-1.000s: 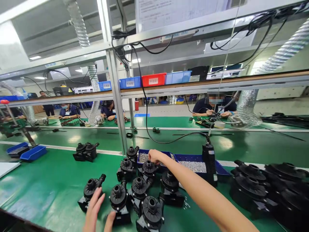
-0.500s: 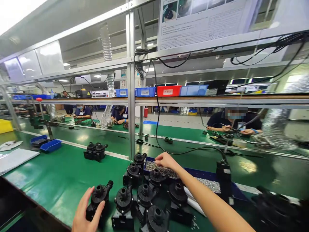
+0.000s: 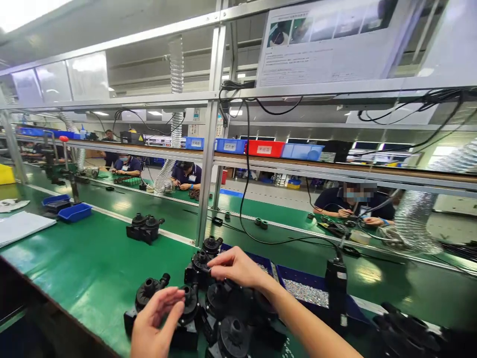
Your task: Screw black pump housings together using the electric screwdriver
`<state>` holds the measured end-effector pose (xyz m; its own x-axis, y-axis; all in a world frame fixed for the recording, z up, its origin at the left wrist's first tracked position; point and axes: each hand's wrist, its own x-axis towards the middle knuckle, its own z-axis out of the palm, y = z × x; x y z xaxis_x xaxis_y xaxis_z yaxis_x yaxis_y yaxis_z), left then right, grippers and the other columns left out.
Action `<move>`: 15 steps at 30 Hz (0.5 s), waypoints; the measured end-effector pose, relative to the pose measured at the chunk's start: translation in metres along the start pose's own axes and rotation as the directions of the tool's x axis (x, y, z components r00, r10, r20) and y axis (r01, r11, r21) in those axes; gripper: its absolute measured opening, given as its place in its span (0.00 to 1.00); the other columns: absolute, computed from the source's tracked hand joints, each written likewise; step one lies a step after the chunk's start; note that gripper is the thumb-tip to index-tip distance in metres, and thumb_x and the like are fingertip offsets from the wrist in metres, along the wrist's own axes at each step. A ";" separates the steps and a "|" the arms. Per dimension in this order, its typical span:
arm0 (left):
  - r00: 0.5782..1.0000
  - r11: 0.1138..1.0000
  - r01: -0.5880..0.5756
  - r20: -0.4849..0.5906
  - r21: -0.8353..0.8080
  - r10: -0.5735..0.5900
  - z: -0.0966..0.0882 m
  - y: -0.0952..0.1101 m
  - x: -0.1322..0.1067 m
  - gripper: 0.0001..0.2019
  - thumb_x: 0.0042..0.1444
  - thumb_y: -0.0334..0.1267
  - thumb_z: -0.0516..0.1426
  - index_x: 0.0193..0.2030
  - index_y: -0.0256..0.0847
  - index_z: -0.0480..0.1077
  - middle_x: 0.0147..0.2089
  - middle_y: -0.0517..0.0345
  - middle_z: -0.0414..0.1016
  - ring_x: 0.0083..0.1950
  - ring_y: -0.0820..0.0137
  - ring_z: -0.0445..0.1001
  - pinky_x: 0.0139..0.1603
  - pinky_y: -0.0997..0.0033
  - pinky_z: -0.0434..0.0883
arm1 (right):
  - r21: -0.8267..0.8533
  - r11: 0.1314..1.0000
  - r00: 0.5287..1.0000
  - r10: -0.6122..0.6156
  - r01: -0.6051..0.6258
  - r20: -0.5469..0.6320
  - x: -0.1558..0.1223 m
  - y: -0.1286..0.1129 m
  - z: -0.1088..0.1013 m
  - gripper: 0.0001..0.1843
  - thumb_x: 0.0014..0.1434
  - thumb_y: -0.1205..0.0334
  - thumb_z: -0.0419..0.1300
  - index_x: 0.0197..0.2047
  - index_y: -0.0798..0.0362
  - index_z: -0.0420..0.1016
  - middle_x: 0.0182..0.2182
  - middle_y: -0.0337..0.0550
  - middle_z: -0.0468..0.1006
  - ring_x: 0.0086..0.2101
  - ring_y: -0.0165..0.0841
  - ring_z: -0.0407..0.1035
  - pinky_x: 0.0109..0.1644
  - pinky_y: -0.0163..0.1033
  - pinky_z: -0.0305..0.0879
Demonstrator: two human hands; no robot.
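My left hand (image 3: pixel 156 318) is in front of a black pump (image 3: pixel 188 303), its curled fingers and thumb apart, with nothing visible between them. My right hand (image 3: pixel 238 268) reaches over the cluster with thumb and forefinger pinched beside another black pump (image 3: pixel 201 261). Whatever is in that pinch is too small to make out. Another black pump (image 3: pixel 149 293) stands just left of my left hand, and a further one (image 3: pixel 234 338) sits at the near edge of the group. Behind my right hand lies a blue bin (image 3: pixel 309 276) of small metal parts, partly hidden by my arm.
Two joined black pumps (image 3: pixel 145 226) stand farther left. A black power tool (image 3: pixel 336 288) hangs upright on a cable at the right. A metal post (image 3: pixel 208 189) rises behind the cluster. Blue trays (image 3: pixel 74 212) and papers (image 3: pixel 24 227) lie left. Co-workers sit across the bench.
My right hand has come from above the metal-parts bin, left and down to the pumps. My left hand has moved right, off the left pump to the one beside it. The view has tilted.
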<state>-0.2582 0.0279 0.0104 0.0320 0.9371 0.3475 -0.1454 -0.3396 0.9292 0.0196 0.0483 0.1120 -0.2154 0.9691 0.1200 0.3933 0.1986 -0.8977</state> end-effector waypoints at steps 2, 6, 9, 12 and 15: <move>0.991 0.988 0.112 0.090 -0.111 -0.102 0.008 0.006 -0.001 0.29 0.55 0.60 0.72 0.55 0.42 0.79 0.50 0.46 0.87 0.51 0.54 0.86 0.54 0.61 0.84 | -0.084 0.983 0.980 -0.152 0.164 0.131 -0.003 -0.018 0.034 0.17 0.59 0.49 0.75 0.46 0.50 0.91 0.33 0.46 0.86 0.33 0.36 0.76 0.39 0.38 0.68; 0.971 0.964 0.199 0.169 -0.177 -0.170 -0.006 0.010 -0.002 0.32 0.55 0.59 0.73 0.58 0.39 0.78 0.36 0.51 0.86 0.38 0.60 0.84 0.44 0.62 0.82 | -0.425 0.700 0.816 -0.446 0.573 0.367 -0.004 -0.040 0.080 0.14 0.73 0.60 0.63 0.39 0.49 0.90 0.29 0.42 0.81 0.29 0.31 0.71 0.33 0.36 0.58; 0.948 0.952 0.253 0.242 -0.175 -0.208 -0.031 0.006 -0.003 0.30 0.53 0.55 0.75 0.57 0.40 0.79 0.36 0.51 0.84 0.37 0.61 0.83 0.43 0.64 0.80 | -0.521 0.551 0.757 -0.431 0.652 0.491 0.004 -0.044 0.096 0.10 0.71 0.63 0.67 0.35 0.50 0.87 0.26 0.38 0.78 0.28 0.30 0.69 0.30 0.37 0.53; 0.937 0.950 0.267 0.274 -0.160 -0.217 -0.052 -0.001 -0.005 0.32 0.52 0.51 0.77 0.60 0.42 0.78 0.43 0.47 0.85 0.43 0.59 0.83 0.45 0.64 0.80 | -0.527 0.502 0.723 -0.380 0.685 0.577 0.013 -0.044 0.109 0.04 0.68 0.61 0.71 0.39 0.48 0.88 0.25 0.36 0.79 0.27 0.30 0.69 0.28 0.37 0.50; 0.939 0.960 0.249 0.275 -0.129 -0.206 -0.064 -0.005 -0.008 0.33 0.54 0.52 0.75 0.62 0.41 0.77 0.38 0.49 0.84 0.40 0.60 0.83 0.43 0.64 0.80 | -0.544 0.471 0.711 -0.334 0.695 0.618 0.019 -0.047 0.121 0.05 0.69 0.60 0.71 0.39 0.48 0.87 0.27 0.37 0.81 0.28 0.31 0.71 0.29 0.38 0.49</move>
<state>-0.3207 0.0270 -0.0057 0.3322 0.9280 0.1690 -0.2594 -0.0823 0.9622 -0.1112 0.0397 0.1051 -0.8375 0.5323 0.1234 0.5218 0.8461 -0.1084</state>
